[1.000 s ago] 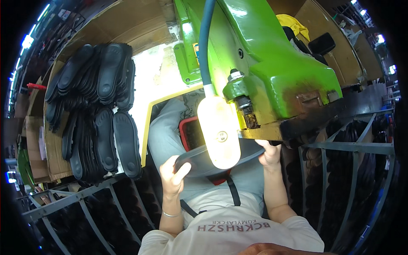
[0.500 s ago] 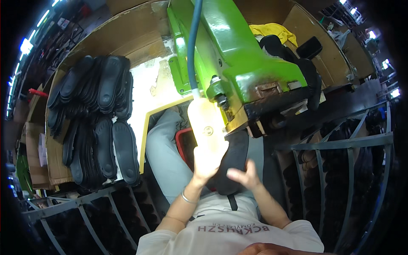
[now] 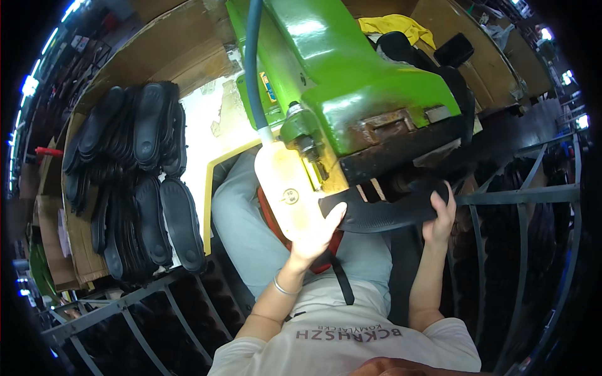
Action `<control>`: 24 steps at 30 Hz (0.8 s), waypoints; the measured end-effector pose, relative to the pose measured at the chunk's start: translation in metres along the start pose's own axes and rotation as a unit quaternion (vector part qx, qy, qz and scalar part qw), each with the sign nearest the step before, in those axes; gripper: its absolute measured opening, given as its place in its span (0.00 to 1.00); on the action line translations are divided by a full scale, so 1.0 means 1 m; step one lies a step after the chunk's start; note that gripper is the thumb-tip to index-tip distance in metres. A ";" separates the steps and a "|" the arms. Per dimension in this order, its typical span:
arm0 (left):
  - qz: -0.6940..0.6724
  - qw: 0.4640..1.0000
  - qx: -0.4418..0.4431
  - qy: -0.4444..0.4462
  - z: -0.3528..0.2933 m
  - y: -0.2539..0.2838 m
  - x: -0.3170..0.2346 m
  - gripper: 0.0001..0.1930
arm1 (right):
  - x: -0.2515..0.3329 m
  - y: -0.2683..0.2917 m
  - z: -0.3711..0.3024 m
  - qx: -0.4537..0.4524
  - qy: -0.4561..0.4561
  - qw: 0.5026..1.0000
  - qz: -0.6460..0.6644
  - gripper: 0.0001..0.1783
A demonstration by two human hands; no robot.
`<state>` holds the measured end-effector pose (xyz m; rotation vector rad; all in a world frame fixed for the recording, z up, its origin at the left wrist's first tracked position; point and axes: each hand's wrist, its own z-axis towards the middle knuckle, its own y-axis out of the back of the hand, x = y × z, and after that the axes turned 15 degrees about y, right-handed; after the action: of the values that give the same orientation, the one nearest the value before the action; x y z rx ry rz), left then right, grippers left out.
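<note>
A black shoe sole [image 3: 382, 216] lies crosswise just below the front of a green machine [image 3: 376, 91]. My left hand [image 3: 315, 239] grips its left end, the thumb on the upper side and the other fingers mostly hidden by glare. At the opposite end, my right hand [image 3: 441, 216] is closed round the sole with its fingers curled over the edge. Close beside my left hand is a brightly lit pale yellow, rounded housing [image 3: 285, 185] on a blue-grey cable. The sole's upper edge is by the dark metal parts under the machine head; whether it touches them I cannot tell.
Stacks of dark soles [image 3: 150, 125] stand on the left of the white table [image 3: 207, 119], inside a cardboard surround [image 3: 169, 56]. A yellow cloth [image 3: 398, 28] lies behind the machine. Metal racks [image 3: 520, 195] flank me, and something red [image 3: 266, 213] shows between my legs.
The sole has swung from pointing towards me to lying crosswise under the machine head. My right hand, apart from it and open before, has moved right and now grips its end.
</note>
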<state>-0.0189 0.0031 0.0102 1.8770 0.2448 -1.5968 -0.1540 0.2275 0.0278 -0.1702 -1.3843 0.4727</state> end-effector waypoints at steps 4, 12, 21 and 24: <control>0.005 0.989 -0.079 -0.128 0.008 0.025 0.001 0.16 | -0.010 -0.032 0.034 0.039 -0.013 0.999 0.014 0.15; -0.259 0.963 0.040 0.058 0.004 0.096 0.007 0.13 | -0.058 -0.064 0.014 0.189 0.072 0.974 0.106 0.24; -0.104 0.993 -0.041 0.026 -0.012 0.055 -0.003 0.09 | -0.055 -0.024 0.028 0.008 0.077 0.986 0.145 0.27; 0.018 0.982 -0.133 -0.130 0.003 0.015 -0.006 0.08 | -0.036 0.001 0.068 0.125 0.104 0.977 0.137 0.24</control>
<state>-0.0149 -0.0091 0.0212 1.4482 0.2934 -1.6733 -0.2242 0.2027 0.0079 -0.1996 -1.0883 0.8308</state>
